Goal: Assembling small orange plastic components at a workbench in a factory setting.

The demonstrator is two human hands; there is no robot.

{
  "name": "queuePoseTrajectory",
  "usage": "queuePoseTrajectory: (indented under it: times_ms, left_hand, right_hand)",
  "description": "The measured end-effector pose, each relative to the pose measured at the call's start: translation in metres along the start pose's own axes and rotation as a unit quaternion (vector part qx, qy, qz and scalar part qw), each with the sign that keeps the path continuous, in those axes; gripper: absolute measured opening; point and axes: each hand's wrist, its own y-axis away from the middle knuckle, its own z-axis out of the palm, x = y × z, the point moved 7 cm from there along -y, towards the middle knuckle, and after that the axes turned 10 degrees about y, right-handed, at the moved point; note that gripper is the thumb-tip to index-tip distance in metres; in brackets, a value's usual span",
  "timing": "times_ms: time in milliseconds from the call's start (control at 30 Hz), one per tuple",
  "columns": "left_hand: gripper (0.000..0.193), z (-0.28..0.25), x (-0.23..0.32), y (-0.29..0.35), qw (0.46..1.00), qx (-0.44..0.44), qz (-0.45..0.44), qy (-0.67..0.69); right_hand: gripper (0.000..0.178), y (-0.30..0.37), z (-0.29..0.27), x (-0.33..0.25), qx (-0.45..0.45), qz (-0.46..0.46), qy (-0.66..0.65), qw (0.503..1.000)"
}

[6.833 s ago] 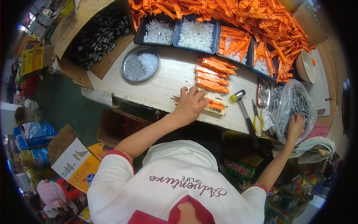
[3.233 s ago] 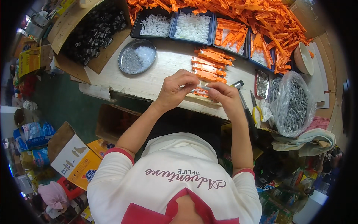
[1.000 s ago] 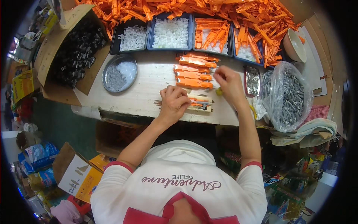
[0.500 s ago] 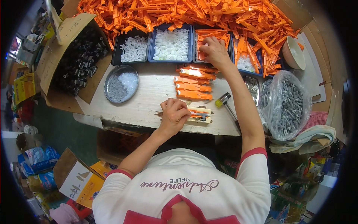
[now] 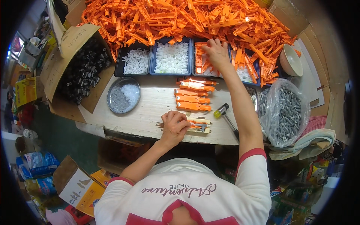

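Note:
My left hand rests with curled fingers on a small pale block that carries an orange plastic piece, at the table's near edge. My right hand reaches far across into a blue tray of orange pieces, its fingertips down among them; whether it grips one is hidden. Between the two hands, several finished orange pieces lie in a stacked row on the wooden table. A small hammer with a yellow-tipped head lies right of the block.
A heap of orange parts fills the back. Two trays of white parts, a round metal dish, a cardboard box of black parts, a clear bag of grey screws and a bowl ring the work area.
My right hand has pushed a little farther into the tray of orange pieces. My left hand stays on the block; the view has shifted slightly.

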Motion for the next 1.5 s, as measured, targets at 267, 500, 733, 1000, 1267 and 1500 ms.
queuePoseTrajectory:
  times_ms: [267,500,733,1000,1267,1500]
  left_hand:
    - [0.013,-0.001,0.0,0.004,1.0,0.001,-0.002,0.005]
    - [0.045,-0.032,0.009,-0.019,0.995,0.094,0.035,0.015]
    - [0.039,-0.03,0.019,-0.027,0.994,0.042,0.094,-0.025]
    - [0.036,-0.03,0.015,-0.018,0.997,0.015,0.07,-0.018]
    - [0.033,-0.037,0.012,-0.015,0.998,0.05,0.033,-0.003]
    - [0.027,-0.039,0.004,-0.014,0.998,0.055,0.021,0.006]
  right_hand:
    - [0.024,0.035,-0.043,0.042,0.184,0.138,-0.431,0.872]
    - [0.025,0.11,-0.042,-0.004,-0.002,0.165,-0.793,0.587]
    - [0.027,0.164,-0.067,-0.079,-0.081,0.137,-0.854,0.495]
    - [0.025,0.17,-0.073,-0.075,-0.041,0.158,-0.812,0.561]
    - [0.041,0.085,-0.086,-0.034,0.2,0.021,-0.328,0.923]
    - [0.025,0.027,-0.035,-0.018,0.181,0.063,-0.169,0.967]
